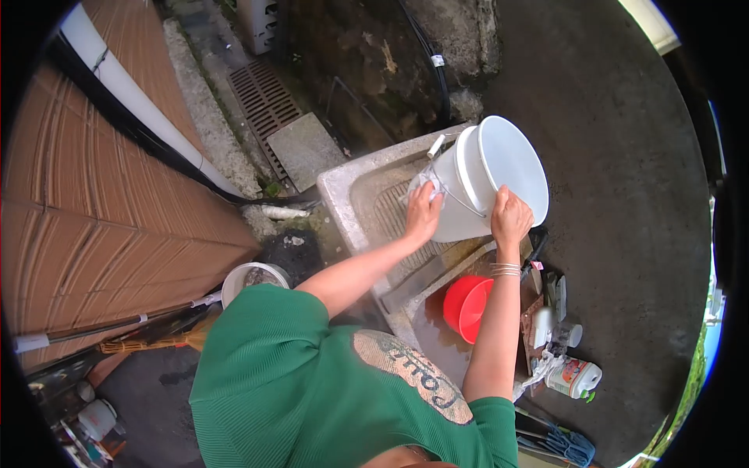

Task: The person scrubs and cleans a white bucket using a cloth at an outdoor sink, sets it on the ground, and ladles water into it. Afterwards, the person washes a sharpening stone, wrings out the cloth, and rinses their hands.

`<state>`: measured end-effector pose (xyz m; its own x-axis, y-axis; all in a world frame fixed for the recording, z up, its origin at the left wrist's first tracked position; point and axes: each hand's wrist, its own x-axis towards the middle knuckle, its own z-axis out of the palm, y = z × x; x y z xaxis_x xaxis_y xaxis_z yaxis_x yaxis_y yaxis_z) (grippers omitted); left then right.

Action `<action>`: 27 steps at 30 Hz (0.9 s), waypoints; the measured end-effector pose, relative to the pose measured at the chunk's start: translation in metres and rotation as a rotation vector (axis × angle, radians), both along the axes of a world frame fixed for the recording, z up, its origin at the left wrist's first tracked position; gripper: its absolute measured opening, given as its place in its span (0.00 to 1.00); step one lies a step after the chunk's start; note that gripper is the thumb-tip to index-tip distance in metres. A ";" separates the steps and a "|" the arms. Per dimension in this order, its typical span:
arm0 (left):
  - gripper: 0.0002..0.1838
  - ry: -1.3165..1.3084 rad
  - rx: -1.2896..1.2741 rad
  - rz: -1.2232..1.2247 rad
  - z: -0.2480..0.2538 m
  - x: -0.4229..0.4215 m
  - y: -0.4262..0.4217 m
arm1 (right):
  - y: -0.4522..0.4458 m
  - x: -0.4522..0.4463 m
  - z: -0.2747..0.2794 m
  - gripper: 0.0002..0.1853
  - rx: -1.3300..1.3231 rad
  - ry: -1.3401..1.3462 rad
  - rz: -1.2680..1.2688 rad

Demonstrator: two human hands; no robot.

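Shirt (265,382), right grip (511,215) tight on bucket (507,164)

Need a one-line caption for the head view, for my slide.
Right hand grips the rim of a bucket tilted over a sink, left hand at its side; red basin nearby.

Bright green here, a ribbed shirt (328,390) with short sleeves (265,324)! Across the front runs a rounded beige print (412,376) with dark lettering (425,380), and thin, pale bangles (505,270) circle the right wrist (509,251).
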<state>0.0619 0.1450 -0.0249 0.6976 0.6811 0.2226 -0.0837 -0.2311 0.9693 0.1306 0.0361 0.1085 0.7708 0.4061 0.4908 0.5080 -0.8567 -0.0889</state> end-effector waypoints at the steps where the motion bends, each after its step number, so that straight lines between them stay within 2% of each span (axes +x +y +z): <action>1: 0.10 -0.028 0.007 -0.031 0.023 -0.005 -0.005 | 0.002 -0.001 0.001 0.22 0.002 0.006 0.007; 3: 0.11 -0.145 -0.070 0.012 0.038 0.002 -0.013 | 0.002 -0.001 -0.001 0.21 0.041 -0.008 0.048; 5: 0.13 -0.165 -0.028 0.037 0.026 0.014 -0.010 | 0.005 0.000 0.001 0.21 0.018 0.000 0.030; 8: 0.14 -0.029 -0.041 0.179 -0.027 0.041 -0.007 | 0.006 -0.001 0.002 0.22 0.034 0.003 0.019; 10: 0.14 0.103 -0.098 0.130 -0.067 0.042 0.000 | 0.006 0.001 0.001 0.22 0.023 -0.001 0.025; 12: 0.14 0.180 -0.130 0.084 -0.080 0.027 -0.002 | 0.005 0.000 0.002 0.21 0.014 -0.004 0.022; 14: 0.14 0.201 -0.132 0.046 -0.075 0.006 -0.013 | 0.006 0.000 0.002 0.21 0.012 -0.006 0.016; 17: 0.14 -0.009 0.011 0.053 -0.008 -0.019 -0.037 | 0.004 0.002 -0.001 0.21 0.033 -0.022 0.027; 20: 0.14 -0.103 -0.062 0.106 0.016 0.000 -0.034 | 0.003 0.003 -0.001 0.21 0.027 0.022 0.030; 24: 0.15 0.105 -0.192 0.239 -0.056 0.046 -0.017 | 0.003 0.002 -0.001 0.21 0.032 0.005 0.044; 27: 0.16 0.254 -0.254 0.256 -0.074 0.028 -0.033 | 0.005 0.003 0.002 0.21 0.020 -0.005 0.042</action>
